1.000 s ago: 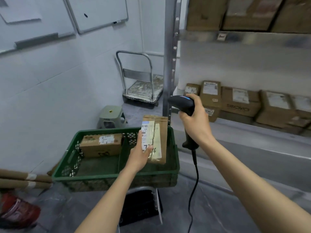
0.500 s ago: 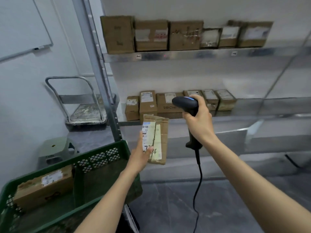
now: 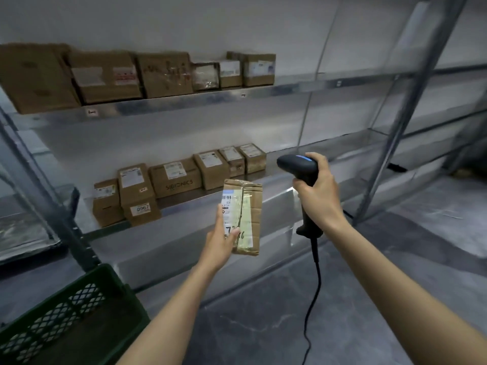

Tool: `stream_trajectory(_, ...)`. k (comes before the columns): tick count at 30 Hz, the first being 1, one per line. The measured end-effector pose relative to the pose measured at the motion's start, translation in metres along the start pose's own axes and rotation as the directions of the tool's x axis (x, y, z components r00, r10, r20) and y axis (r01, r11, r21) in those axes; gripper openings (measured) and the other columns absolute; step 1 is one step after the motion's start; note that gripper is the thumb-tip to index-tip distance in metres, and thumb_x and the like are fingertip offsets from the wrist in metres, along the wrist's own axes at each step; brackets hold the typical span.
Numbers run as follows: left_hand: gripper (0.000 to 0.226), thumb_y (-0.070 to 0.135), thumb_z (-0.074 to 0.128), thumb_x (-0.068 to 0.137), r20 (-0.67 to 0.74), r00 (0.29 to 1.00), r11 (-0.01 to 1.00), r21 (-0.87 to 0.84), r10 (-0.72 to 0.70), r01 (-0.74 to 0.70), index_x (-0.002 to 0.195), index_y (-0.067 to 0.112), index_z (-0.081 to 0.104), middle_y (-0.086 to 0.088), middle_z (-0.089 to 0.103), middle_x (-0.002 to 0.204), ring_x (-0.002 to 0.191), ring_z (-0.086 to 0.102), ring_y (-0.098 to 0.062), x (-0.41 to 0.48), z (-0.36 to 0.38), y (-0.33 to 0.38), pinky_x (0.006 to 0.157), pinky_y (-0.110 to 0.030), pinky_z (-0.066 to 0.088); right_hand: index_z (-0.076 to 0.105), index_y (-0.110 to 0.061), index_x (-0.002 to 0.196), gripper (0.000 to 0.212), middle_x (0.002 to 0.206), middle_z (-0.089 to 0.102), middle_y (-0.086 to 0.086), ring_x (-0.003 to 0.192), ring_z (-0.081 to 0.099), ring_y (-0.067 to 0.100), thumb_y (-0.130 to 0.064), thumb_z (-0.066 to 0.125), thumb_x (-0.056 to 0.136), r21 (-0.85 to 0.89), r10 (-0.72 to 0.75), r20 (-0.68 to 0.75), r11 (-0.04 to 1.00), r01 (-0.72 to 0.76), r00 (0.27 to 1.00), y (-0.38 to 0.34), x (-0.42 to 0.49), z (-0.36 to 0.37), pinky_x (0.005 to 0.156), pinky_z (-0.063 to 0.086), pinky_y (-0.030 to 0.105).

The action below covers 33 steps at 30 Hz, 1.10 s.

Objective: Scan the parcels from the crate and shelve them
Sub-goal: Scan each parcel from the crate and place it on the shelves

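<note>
Before shelving, parcel in left hand

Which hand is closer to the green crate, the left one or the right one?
Left. The left hand, holding the parcel, is up and to the right of the green crate; the right hand, gripping the scanner, is farther right.

Both bare forearms reach forward from the near edge. Left hand is lower, at centre, gripping an upright parcel, thumb on its front. Right hand is higher and to the right, fingers wrapped round a scanner handle.
</note>
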<state>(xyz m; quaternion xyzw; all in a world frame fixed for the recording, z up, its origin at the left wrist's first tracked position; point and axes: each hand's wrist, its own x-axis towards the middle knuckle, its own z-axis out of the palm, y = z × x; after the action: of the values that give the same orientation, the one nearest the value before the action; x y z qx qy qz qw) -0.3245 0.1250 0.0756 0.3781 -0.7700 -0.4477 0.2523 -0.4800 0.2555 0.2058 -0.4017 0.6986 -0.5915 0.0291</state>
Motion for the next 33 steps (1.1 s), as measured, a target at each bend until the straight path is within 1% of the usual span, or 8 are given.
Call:
stream_trajectory(4,0.077,0.031,0.047,0.099,0.014,0.999,0.999,0.004,0.037,-0.037,0.150,0.039,-0.010,0.004,0.055,0.135,0.108,0.059,-0.014,0.026,0.036,0.016,0.090,-0.029,0.048,0.043,-0.032,0.124,0.049,0.094,0.055,-0.008,0.071,0.055,0.004,-0.003,0.054,0.087,-0.008,0.017,-0.049,1.000,-0.017,0.999,0.023,0.018,-0.029,0.051,0.039,0.004)
stream_trajectory(6,0.076,0.029,0.046,0.100,0.024,0.999,0.999,-0.001,0.037,-0.037,0.150,0.040,-0.010,0.003,0.056,0.134,0.098,0.059,-0.009,0.040,0.055,0.024,0.071,-0.010,0.048,0.043,-0.033,0.124,0.049,0.095,0.055,-0.008,0.072,0.055,0.005,-0.004,0.055,0.087,-0.021,0.022,-0.064,0.999,-0.024,0.998,0.035,0.028,-0.042,0.052,0.039,0.003)
stream_trajectory(9,0.076,0.027,0.046,0.100,0.022,0.999,0.999,-0.018,0.044,-0.043,0.149,0.041,-0.011,0.002,0.055,0.133,0.090,0.058,-0.004,0.063,0.082,0.040,0.056,-0.003,0.045,0.044,-0.033,0.124,0.049,0.094,0.055,-0.009,0.074,0.055,0.005,-0.004,0.055,0.086,-0.024,0.026,-0.080,0.999,-0.028,0.996,0.054,0.049,-0.064,0.052,0.038,0.003)
stream_trajectory(15,0.077,0.027,0.046,0.100,-0.063,0.997,0.999,-0.006,0.035,-0.036,0.151,0.036,-0.010,-0.002,0.051,0.139,0.113,0.057,-0.018,0.111,0.143,0.081,0.082,-0.023,0.044,0.044,-0.038,0.118,0.050,0.090,0.055,-0.016,0.071,0.056,0.006,-0.002,0.056,0.086,0.005,0.009,-0.034,1.000,-0.009,0.999,0.090,0.099,-0.115,0.054,0.040,0.006)
stream_trajectory(20,0.076,0.028,0.046,0.100,-0.140,0.990,1.000,-0.005,0.012,-0.012,0.150,0.036,-0.010,0.001,0.050,0.140,0.103,0.052,-0.009,0.141,0.191,0.112,0.070,-0.011,0.042,0.044,-0.038,0.120,0.050,0.090,0.058,-0.012,0.068,0.056,0.008,-0.003,0.055,0.085,0.039,0.009,0.031,0.999,-0.011,0.999,0.116,0.139,-0.151,0.053,0.042,0.009)
stream_trajectory(24,0.077,0.030,0.046,0.099,-0.216,0.976,1.000,0.007,-0.017,0.019,0.150,0.037,-0.011,-0.005,0.051,0.139,0.117,0.054,-0.023,0.164,0.222,0.132,0.098,-0.040,0.045,0.045,-0.037,0.118,0.048,0.089,0.058,-0.016,0.064,0.056,-0.002,-0.002,0.055,0.086,0.069,-0.017,0.079,0.998,0.011,0.997,0.135,0.168,-0.170,0.051,0.042,0.008)
stream_trajectory(31,0.076,0.031,0.046,0.099,-0.282,0.958,0.996,0.056,-0.050,0.068,0.151,0.035,-0.010,-0.007,0.053,0.137,0.116,0.054,-0.026,0.201,0.246,0.147,0.089,-0.031,0.042,0.045,-0.035,0.120,0.048,0.092,0.055,-0.020,0.073,0.053,-0.011,-0.003,0.055,0.085,0.109,-0.030,0.153,0.994,0.014,0.988,0.158,0.212,-0.170,0.057,0.038,0.002)
stream_trajectory(33,0.077,0.031,0.047,0.099,-0.308,0.950,0.992,0.099,-0.045,0.079,0.151,0.033,-0.010,-0.007,0.052,0.138,0.117,0.055,-0.029,0.215,0.246,0.148,0.093,-0.034,0.043,0.045,-0.033,0.122,0.048,0.091,0.055,-0.020,0.073,0.054,-0.010,-0.004,0.055,0.086,0.118,-0.035,0.168,0.993,0.015,0.985,0.163,0.225,-0.165,0.057,0.039,0.003)
